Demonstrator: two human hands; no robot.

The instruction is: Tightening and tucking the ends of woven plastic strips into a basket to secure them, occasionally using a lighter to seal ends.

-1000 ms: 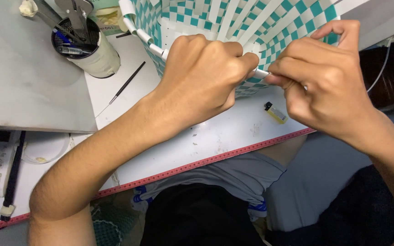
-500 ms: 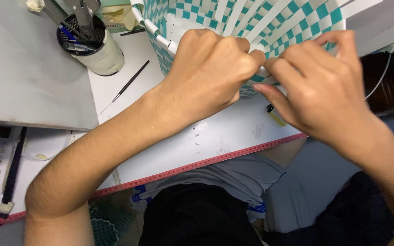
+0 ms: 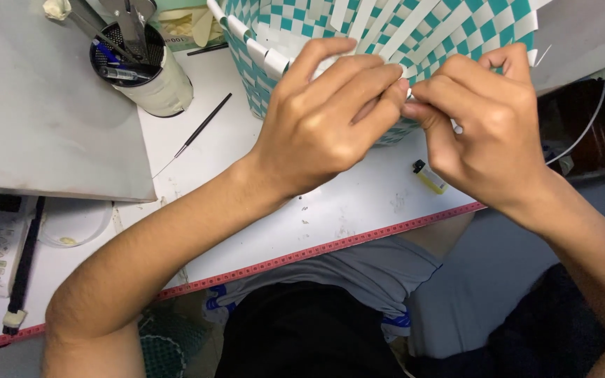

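Head view: left hand (image 3: 323,119) & right hand (image 3: 488,129) pinching white strip end (image 3: 409,93) at near rim of teal-white woven basket (image 3: 414,28), far-centre on table (image 3: 358,203). Risk: strip slipping from narrow fingertip pinch, weave loosening; yellow lighter (image 3: 430,176) near right wrist getting knocked off.

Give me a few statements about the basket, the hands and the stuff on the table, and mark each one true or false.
1. Both hands meet at the rim of the woven basket. True.
2. The basket is red and black. False: teal and white.
3. A small yellow lighter lies on the white table. True.
4. The tool cup lies tipped over. False: it stands upright.
5. The left hand holds the thin black pick. False: it lies apart on the table.
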